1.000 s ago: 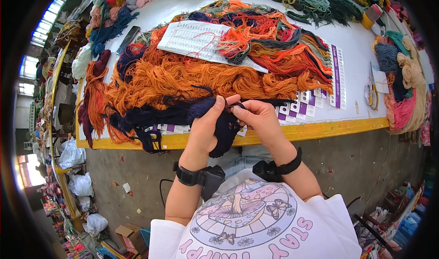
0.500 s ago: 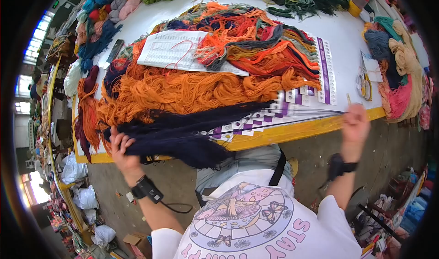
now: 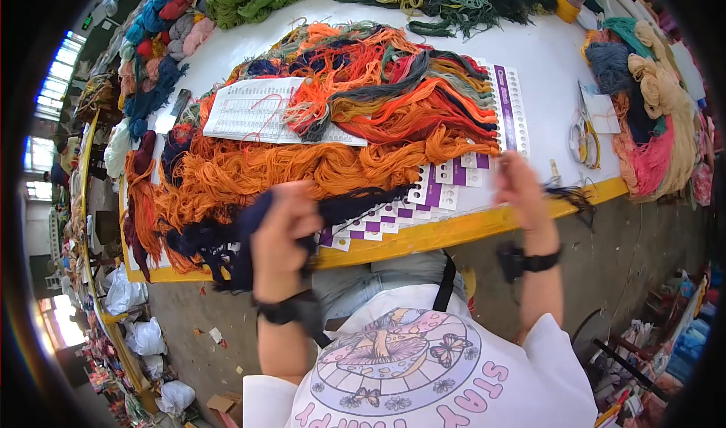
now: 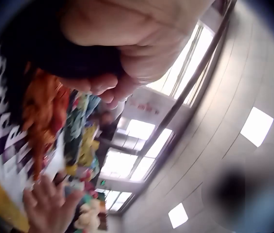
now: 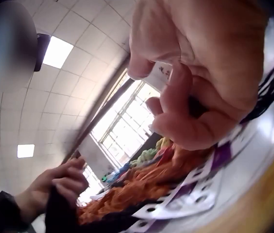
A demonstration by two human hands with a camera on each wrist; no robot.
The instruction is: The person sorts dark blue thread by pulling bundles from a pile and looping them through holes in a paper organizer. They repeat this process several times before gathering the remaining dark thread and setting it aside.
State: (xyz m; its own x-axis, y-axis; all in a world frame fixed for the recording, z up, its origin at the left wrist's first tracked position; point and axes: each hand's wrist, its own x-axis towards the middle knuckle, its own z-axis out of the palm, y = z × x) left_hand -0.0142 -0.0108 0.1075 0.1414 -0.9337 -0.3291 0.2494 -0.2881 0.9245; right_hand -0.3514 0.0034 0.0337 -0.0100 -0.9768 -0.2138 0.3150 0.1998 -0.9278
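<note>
A thick hank of dark navy yarn (image 3: 249,227) hangs at the table's near edge, part of it lying left along the orange yarn. My left hand (image 3: 281,235) is curled round this hank; in the left wrist view the hand (image 4: 127,43) has the dark yarn in its palm. My right hand (image 3: 522,193), blurred, hovers over the near edge beside the punched cards. Its fingers (image 5: 176,126) are loosely bent with nothing between them in the right wrist view. Just right of it, a few cut navy strands (image 3: 576,199) droop over the edge.
Orange skeins (image 3: 302,171) and mixed red-orange yarn cover the table's middle, with a printed sheet (image 3: 249,110) on top. White-and-purple punched cards (image 3: 435,186) fan out beneath. Scissors (image 3: 584,141) lie at the right, near more skeins (image 3: 669,125). The yellow table edge (image 3: 408,239) runs in front.
Both hands met at the navy yarn, then spread wide with strands stretched between them. Now they are closer again; loose navy strands lie at the right edge and my left hand has lifted the hank.
</note>
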